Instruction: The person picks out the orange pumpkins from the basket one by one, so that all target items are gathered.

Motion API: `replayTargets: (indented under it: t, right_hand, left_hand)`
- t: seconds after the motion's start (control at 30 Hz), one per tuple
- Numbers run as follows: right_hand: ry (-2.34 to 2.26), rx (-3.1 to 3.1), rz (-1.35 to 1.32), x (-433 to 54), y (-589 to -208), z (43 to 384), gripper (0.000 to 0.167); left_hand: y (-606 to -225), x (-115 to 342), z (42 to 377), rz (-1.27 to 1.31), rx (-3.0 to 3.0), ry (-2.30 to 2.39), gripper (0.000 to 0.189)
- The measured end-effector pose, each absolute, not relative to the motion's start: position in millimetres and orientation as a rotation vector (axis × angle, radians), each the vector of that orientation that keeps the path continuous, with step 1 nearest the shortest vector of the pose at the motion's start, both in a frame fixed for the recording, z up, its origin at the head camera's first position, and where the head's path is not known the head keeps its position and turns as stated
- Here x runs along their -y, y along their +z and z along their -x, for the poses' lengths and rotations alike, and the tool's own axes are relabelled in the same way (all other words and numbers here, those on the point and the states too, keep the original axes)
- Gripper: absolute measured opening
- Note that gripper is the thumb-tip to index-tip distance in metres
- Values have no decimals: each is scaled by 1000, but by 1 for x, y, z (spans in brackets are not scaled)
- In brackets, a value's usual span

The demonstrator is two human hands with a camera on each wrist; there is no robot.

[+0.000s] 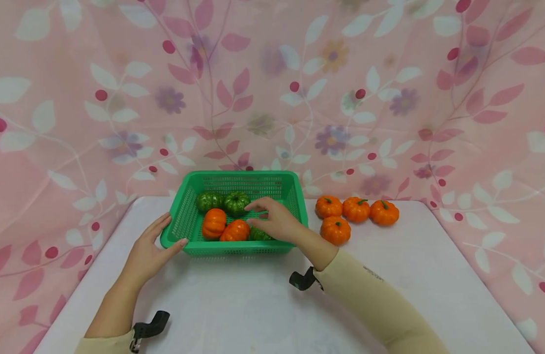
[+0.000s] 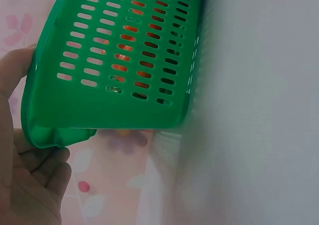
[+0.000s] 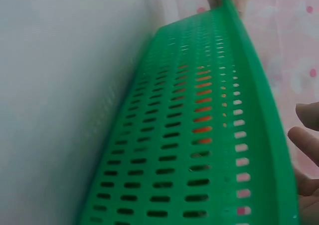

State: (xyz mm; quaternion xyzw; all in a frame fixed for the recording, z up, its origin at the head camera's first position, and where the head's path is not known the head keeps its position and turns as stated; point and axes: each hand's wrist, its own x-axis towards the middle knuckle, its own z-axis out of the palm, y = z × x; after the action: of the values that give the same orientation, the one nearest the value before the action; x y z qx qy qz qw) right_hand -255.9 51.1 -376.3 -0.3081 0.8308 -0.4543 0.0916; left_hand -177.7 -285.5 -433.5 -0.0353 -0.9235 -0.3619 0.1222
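Note:
A green plastic basket (image 1: pixel 241 246) with slotted walls stands on the table. My left hand (image 1: pixel 146 255) holds its front left corner, thumb on the front rim and fingers along the left side. Over the basket's right half hovers my right hand (image 1: pixel 274 219), thumb and fingers apart with nothing between them. Inside lie two orange pumpkins (image 1: pixel 214 223) and two dark green pumpkins (image 1: pixel 210 201) behind them. Another green pumpkin (image 1: pixel 260 235) is partly hidden under the right hand. Through the slots in the left wrist view, orange shows.
Several orange pumpkins (image 1: pixel 356 210) sit on the white tabletop (image 1: pixel 237 305) right of the basket. A pink floral curtain (image 1: pixel 272 98) hangs behind and at both sides. Each wrist wears a black camera mount (image 1: pixel 152 324).

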Motion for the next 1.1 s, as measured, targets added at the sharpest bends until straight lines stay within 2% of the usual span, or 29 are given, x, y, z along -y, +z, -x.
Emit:
replayTargets:
  t: [0.43, 0.83, 1.1]
  right_hand:
    - [-1048, -2514, 953, -16, -393, 267, 37]
    - [-868, -2497, 933, -7, -400, 283, 54]
    - [-840, -2477, 919, -5, -401, 288, 56]
  left_hand:
    - [-428, 286, 174, 72, 2727, -1060, 91]
    - [-430, 286, 177, 77, 2721, -1054, 91]
    - [-428, 284, 176, 71, 2729, -1054, 91]
